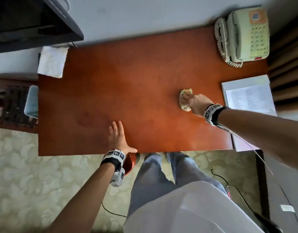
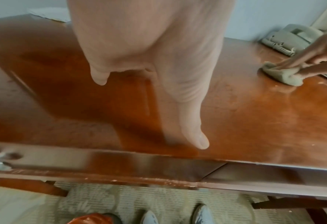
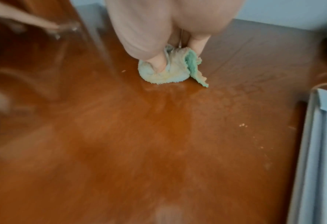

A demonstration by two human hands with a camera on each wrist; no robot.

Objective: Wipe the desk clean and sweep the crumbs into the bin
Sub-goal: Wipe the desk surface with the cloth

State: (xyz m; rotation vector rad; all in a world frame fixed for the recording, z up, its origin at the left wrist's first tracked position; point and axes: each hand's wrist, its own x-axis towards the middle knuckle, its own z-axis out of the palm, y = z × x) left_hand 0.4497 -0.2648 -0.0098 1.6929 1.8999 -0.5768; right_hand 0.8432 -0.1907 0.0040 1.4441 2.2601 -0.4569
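The reddish-brown wooden desk (image 1: 128, 91) fills the head view. My right hand (image 1: 193, 102) grips a bunched pale yellow-green cloth (image 1: 184, 100) and presses it onto the desk's right part, near the papers. In the right wrist view the cloth (image 3: 170, 71) sits under my fingers (image 3: 159, 60), with small crumbs (image 3: 243, 125) scattered to its right. My left hand (image 1: 117, 137) lies flat with straight fingers on the desk's near edge and holds nothing. A red bin (image 1: 129, 163) stands on the floor below that hand, mostly hidden by my wrist.
A cream telephone (image 1: 245, 34) sits at the far right corner. Papers on a folder (image 1: 249, 98) lie along the right edge. A white cloth (image 1: 51, 62) lies at the far left corner. A dark monitor (image 1: 27, 22) stands far left. Cables (image 1: 229, 182) trail over the carpet.
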